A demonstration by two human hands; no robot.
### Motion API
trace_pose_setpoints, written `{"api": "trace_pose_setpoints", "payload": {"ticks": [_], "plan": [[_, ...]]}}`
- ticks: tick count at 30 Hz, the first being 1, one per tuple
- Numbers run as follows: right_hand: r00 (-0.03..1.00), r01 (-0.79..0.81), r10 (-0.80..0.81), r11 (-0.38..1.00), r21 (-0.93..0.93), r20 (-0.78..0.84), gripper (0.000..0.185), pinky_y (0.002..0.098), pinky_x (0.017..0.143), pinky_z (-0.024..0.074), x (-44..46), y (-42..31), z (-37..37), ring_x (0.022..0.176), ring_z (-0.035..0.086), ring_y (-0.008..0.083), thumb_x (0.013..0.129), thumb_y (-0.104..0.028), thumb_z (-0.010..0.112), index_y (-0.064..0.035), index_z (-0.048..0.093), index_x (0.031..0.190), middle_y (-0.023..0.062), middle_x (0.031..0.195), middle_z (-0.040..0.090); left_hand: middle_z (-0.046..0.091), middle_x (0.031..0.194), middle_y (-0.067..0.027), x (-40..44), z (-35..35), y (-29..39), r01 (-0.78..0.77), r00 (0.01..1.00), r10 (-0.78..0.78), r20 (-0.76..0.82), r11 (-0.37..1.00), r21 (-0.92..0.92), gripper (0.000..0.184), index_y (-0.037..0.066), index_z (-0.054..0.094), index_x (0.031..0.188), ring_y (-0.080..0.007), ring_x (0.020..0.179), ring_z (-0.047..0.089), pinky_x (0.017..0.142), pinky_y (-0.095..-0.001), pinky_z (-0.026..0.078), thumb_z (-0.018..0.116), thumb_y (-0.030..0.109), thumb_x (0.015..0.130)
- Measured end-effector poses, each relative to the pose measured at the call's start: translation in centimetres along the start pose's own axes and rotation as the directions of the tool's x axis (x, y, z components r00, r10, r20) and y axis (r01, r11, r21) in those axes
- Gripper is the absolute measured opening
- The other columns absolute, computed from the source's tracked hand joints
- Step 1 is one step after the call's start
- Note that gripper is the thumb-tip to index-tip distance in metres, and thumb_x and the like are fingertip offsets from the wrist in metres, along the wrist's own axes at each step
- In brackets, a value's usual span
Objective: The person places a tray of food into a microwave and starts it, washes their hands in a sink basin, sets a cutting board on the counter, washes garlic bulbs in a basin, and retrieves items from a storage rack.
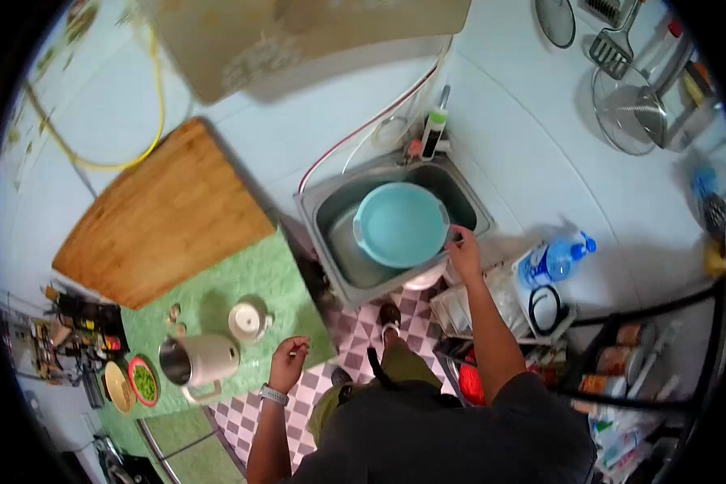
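Note:
A light blue plastic basin (pixel 401 224) with two side grips sits in the metal sink (pixel 343 278). My right hand (pixel 464 252) is closed on the basin's right grip. Over the near edge of the green counter, my left hand (pixel 289 365) is held with its fingers curled in, and nothing shows in them. Close to it stands a cream electric kettle (pixel 211 357) with its top uncovered. Beside the kettle lies a round white piece (pixel 248 321) with a small tab; whether it is a lid or a base I cannot tell.
A large wooden cutting board (pixel 169 214) leans at the back of the green counter (pixel 278 278). A red-rimmed bowl of chopped greens (pixel 143 381) and a yellowish bowl (pixel 120 387) stand at left. A bottle (pixel 435 133) stands behind the sink, a blue-capped bottle (pixel 544 262) to its right.

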State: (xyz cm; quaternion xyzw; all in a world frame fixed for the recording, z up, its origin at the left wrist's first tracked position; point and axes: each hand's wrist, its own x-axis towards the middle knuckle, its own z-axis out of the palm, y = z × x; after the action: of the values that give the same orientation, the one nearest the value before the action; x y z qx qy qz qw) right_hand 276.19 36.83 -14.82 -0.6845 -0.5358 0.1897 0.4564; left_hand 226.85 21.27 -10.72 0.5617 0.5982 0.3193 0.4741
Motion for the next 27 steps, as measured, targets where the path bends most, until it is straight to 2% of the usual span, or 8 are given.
{"api": "trace_pose_setpoints", "payload": {"ticks": [4, 16, 19, 22, 23, 24, 26, 27], "plan": [[0.999, -0.010, 0.001, 0.971, -0.237, -0.037, 0.049, 0.0401, 0.086, 0.0496, 13.6, -1.2, 1.7, 0.113, 0.052, 0.0368, 0.077, -0.002, 0.056, -0.0011, 0.048, 0.125, 0.0195, 0.133, 0.044, 0.064, 0.097, -0.0070, 10.3, 4.0, 7.4, -0.030, 0.992, 0.028, 0.121, 0.999, 0.015, 0.017, 0.001, 0.063, 0.106, -0.0134, 0.086, 0.061, 0.075, -0.0269, 0.050, 0.056, 0.007, 0.092], [0.979, -0.064, 0.149, 0.872, -0.486, 0.138, 0.069, 0.0411, 0.090, 0.0491, 25.9, 2.6, 4.9, 0.113, 0.055, 0.0331, 0.076, -0.004, 0.057, -0.0032, 0.034, 0.141, 0.0117, 0.146, 0.035, 0.061, 0.116, -0.0064, 36.0, 19.4, 19.1, 0.202, 0.863, -0.109, 0.493, 0.969, -0.140, 0.038, 0.003, 0.057, 0.119, -0.0159, 0.109, 0.056, 0.094, -0.0333, 0.042, 0.045, 0.033, 0.099], [0.977, 0.017, 0.108, 0.820, -0.572, 0.184, 0.065, 0.0376, 0.092, 0.0494, 24.9, 7.5, 7.1, 0.115, 0.055, 0.0310, 0.081, -0.005, 0.055, -0.0022, 0.031, 0.142, 0.0121, 0.147, 0.033, 0.058, 0.123, -0.0036, 39.6, 23.2, 19.6, 0.367, 0.853, -0.197, 0.484, 0.884, -0.288, 0.045, 0.007, 0.054, 0.125, -0.0154, 0.116, 0.053, 0.099, -0.0345, 0.037, 0.042, 0.041, 0.099], [0.959, 0.089, 0.088, 0.812, -0.577, 0.271, 0.054, 0.0375, 0.086, 0.0517, 23.8, 11.3, 8.9, 0.102, 0.061, 0.0285, 0.085, -0.010, 0.056, 0.0004, 0.039, 0.136, 0.0138, 0.135, 0.047, 0.055, 0.129, 0.0011, 42.7, 26.2, 18.3, 0.569, 0.820, -0.304, 0.485, 0.519, -0.637, 0.049, 0.010, 0.049, 0.131, -0.0137, 0.121, 0.050, 0.105, -0.0330, 0.029, 0.040, 0.045, 0.098], [0.911, -0.299, 0.327, 0.944, -0.141, 0.253, 0.045, 0.0365, 0.084, 0.0522, 23.4, 9.5, 8.3, 0.096, 0.062, 0.0263, 0.087, -0.013, 0.056, 0.0010, 0.046, 0.128, 0.0129, 0.126, 0.054, 0.055, 0.129, 0.0011, 43.4, 26.9, 17.7, 0.571, 0.819, -0.309, 0.484, 0.514, -0.640, 0.049, 0.010, 0.049, 0.131, -0.0137, 0.121, 0.050, 0.105, -0.0330, 0.029, 0.040, 0.045, 0.098], [0.782, -0.618, 0.519, 0.721, 0.315, 0.346, 0.036, 0.0355, 0.082, 0.0527, 22.9, 7.0, 7.9, 0.091, 0.063, 0.0241, 0.090, -0.016, 0.056, 0.0016, 0.052, 0.121, 0.0120, 0.116, 0.060, 0.055, 0.129, -0.0018, 43.9, 27.7, 17.0, 0.552, 0.834, -0.318, 0.452, 0.440, -0.709, 0.048, 0.009, 0.048, 0.131, -0.0160, 0.121, 0.049, 0.104, -0.0331, 0.032, 0.038, 0.043, 0.099], [0.647, -0.614, 0.495, -0.114, 0.781, 0.581, 0.025, 0.0342, 0.079, 0.0525, 20.3, 3.4, 8.6, 0.087, 0.062, 0.0209, 0.093, -0.021, 0.056, -0.0014, 0.059, 0.108, 0.0087, 0.100, 0.065, 0.054, 0.130, -0.0046, 44.3, 29.3, 17.1, 0.529, 0.841, -0.339, 0.421, 0.357, -0.770, 0.047, 0.007, 0.047, 0.130, -0.0183, 0.122, 0.049, 0.104, -0.0333, 0.034, 0.036, 0.041, 0.100], [0.636, -0.621, 0.502, -0.118, 0.775, 0.586, 0.025, 0.0342, 0.079, 0.0525, 19.7, 1.9, 9.6, 0.087, 0.062, 0.0209, 0.093, -0.021, 0.056, -0.0014, 0.059, 0.108, 0.0087, 0.100, 0.065, 0.054, 0.130, -0.0049, 43.9, 29.9, 17.8, 0.533, 0.834, -0.335, 0.440, 0.276, -0.800, 0.045, 0.007, 0.047, 0.131, -0.0192, 0.121, 0.049, 0.102, -0.0326, 0.036, 0.035, 0.039, 0.101]]}}
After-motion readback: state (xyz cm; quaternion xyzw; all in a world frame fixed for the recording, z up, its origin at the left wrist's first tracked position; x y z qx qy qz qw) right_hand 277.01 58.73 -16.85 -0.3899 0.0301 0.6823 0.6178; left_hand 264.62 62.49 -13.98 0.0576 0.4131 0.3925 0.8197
